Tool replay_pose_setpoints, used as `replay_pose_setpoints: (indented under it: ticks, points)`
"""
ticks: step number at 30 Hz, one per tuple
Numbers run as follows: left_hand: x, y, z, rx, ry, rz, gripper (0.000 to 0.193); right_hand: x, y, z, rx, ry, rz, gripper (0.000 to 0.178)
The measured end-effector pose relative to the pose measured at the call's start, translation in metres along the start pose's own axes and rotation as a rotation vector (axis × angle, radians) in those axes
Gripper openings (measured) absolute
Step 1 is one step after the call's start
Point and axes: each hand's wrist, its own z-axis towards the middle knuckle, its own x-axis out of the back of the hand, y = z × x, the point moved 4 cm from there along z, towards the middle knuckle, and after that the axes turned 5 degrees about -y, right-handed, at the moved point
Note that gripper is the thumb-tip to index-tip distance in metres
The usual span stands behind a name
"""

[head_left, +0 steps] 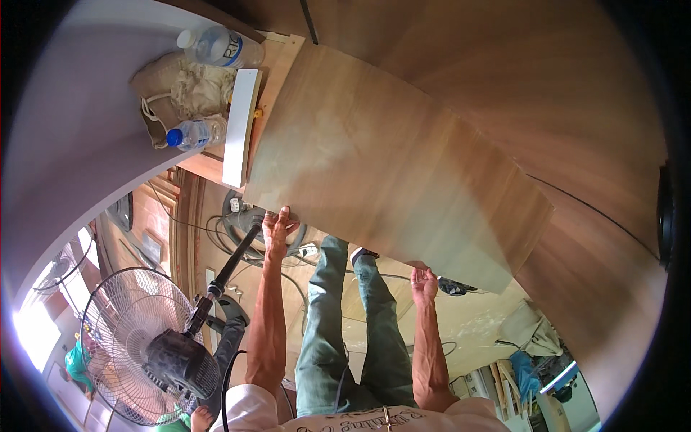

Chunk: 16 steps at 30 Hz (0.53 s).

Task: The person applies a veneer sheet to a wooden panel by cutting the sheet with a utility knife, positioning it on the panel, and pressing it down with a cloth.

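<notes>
A large wood-grain board (374,158) lies in front of me, its near edge slanting down to the right. My left hand (276,232) holds that edge near its left corner, with fingertips against the board and some fingers partly hidden. Further right along the same edge, my right hand (424,286) grips from below, palm turned up. The fingers of that hand are partly covered by the board. Beyond the left corner, a narrow white strip (241,129) rests on a wooden ledge (282,61).
Two plastic bottles (198,133) and a beige bag (160,90) sit on the ledge. A black stand fan (180,360) is close to my left arm, above coiled cables (234,225). Wooden panels (597,129) enclose the right side. Another person (78,360) shows behind the fan; wood offcuts (504,385) stand lower right.
</notes>
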Motion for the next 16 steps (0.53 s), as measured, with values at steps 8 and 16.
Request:
replay_pose_setpoints:
  ticks: [8, 16]
  points:
    - [0.001, 0.015, 0.000, 0.109, -0.068, 0.341, 0.043, -0.005, 0.000, -0.006, 0.020, -0.004, -0.048, 0.010]
    - [0.010, 0.011, 0.007, 0.156, -0.115, 0.371, 0.051, 0.012, -0.001, 0.000, 0.079, -0.011, -0.080, 0.015]
